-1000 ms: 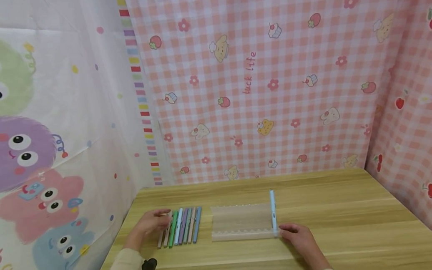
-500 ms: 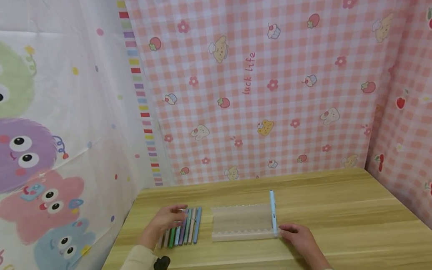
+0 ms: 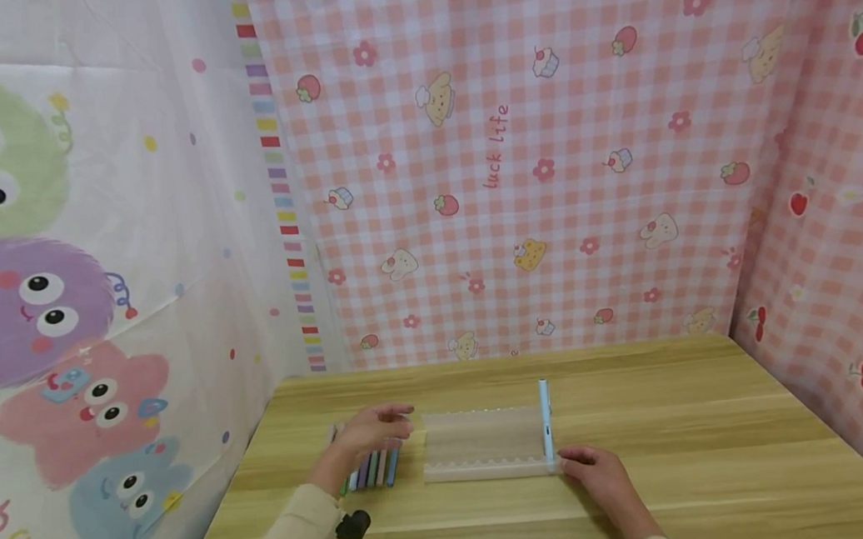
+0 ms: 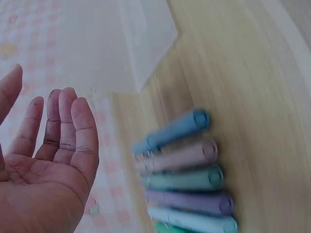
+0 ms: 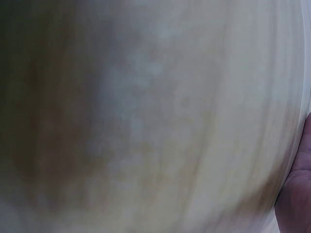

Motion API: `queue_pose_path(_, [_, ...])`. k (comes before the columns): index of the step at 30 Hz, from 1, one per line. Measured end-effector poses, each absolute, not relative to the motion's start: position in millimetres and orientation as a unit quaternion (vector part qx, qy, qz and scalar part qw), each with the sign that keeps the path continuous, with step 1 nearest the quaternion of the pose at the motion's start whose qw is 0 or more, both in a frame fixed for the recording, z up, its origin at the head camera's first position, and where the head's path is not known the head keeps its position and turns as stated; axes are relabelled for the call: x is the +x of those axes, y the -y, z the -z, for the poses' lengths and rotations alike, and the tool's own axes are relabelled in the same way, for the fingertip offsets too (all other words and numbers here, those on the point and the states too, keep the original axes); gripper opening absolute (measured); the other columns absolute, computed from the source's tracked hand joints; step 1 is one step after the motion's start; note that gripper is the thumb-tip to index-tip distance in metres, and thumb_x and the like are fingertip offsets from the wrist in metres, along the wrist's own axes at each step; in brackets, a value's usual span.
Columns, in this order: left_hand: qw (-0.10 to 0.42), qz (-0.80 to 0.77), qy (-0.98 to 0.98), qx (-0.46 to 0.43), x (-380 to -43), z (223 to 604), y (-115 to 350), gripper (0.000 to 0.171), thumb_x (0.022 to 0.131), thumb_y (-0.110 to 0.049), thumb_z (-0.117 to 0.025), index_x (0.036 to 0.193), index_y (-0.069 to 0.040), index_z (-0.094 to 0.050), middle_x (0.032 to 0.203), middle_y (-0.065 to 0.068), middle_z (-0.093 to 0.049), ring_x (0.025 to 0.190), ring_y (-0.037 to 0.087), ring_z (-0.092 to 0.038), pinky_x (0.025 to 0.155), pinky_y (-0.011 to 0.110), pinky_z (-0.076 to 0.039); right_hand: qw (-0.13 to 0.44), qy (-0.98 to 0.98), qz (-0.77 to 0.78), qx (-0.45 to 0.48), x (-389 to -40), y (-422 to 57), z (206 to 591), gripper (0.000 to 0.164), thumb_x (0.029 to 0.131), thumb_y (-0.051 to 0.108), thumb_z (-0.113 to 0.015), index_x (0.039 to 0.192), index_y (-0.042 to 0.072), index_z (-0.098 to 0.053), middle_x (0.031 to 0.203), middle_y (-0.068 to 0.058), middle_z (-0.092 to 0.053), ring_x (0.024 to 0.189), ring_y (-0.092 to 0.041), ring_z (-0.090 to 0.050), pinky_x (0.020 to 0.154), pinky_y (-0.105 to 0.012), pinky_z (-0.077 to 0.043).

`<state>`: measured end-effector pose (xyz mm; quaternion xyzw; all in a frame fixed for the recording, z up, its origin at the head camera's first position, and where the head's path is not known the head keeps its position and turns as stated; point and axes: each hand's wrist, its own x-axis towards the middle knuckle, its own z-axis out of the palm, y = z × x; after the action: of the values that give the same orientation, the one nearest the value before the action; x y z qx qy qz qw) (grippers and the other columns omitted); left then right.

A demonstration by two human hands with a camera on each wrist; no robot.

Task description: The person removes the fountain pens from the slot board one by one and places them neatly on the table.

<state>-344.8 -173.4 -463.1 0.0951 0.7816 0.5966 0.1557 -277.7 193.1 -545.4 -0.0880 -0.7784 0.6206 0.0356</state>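
Note:
My left hand [image 3: 368, 439] hovers over a row of capped pens [image 3: 381, 468] on the table, hiding part of it. In the left wrist view the fingers are loosely extended with nothing in them, beside blue [image 4: 180, 128], pinkish, green, purple and light blue pens. To the right lies a translucent plastic pen holder [image 3: 481, 437] with scalloped edges. One light blue pen [image 3: 546, 420] lies across its right end. My right hand [image 3: 596, 471] pinches the holder's lower right corner with thumb and fingers; its wrist view catches only part of the palm [image 5: 296, 194].
The wood-grain table [image 3: 683, 427] extends to the right of the holder. A pink checked cloth [image 3: 585, 209] hangs behind its back edge, and a cartoon-printed cloth [image 3: 181, 337] on the left. A black wrist camera [image 3: 353, 525] sits under the left cuff.
My left hand has swept rightward across the row of pens, from its left end to near the holder. The right hand, holder and light blue pen stay in place.

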Motion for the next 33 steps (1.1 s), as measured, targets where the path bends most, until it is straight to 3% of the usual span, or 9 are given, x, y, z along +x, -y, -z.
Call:
queue_pose_path(9, [0.164,-0.609,-0.764,0.134,-341,468,137,0.043,0.093,-0.008,-0.07,0.132,0.005,-0.057,0.105,0.01,-0.063,0.099,0.025,-0.064,0.089,0.043,-0.054,0.034,0.777,-0.623,-0.085,-279,-193,546,0.022,0.09,0.001,-0.069,0.109,-0.01,-0.069,0.103,-0.015,-0.07,0.088,-0.016,-0.064,0.075,-0.027,-0.054])
queue_pose_path(23, [0.176,-0.633,-0.74,0.146,-333,486,78,0.039,0.092,-0.004,-0.069,0.126,0.009,-0.059,0.098,0.006,-0.063,0.088,0.016,-0.064,0.084,0.039,-0.056,0.041,0.793,-0.603,-0.08,-278,-193,545,0.021,0.09,0.004,-0.07,0.107,-0.009,-0.071,0.1,-0.013,-0.071,0.085,-0.014,-0.062,0.072,-0.025,-0.052])
queue_pose_path(33, [0.137,-0.639,-0.744,0.14,-319,493,35,0.032,0.092,-0.003,-0.069,0.12,0.01,-0.063,0.096,0.007,-0.065,0.089,0.017,-0.064,0.082,0.041,-0.057,0.05,0.805,-0.587,-0.072,-277,-194,546,0.02,0.09,0.006,-0.071,0.105,-0.008,-0.072,0.098,-0.012,-0.071,0.084,-0.013,-0.061,0.072,-0.024,-0.051])
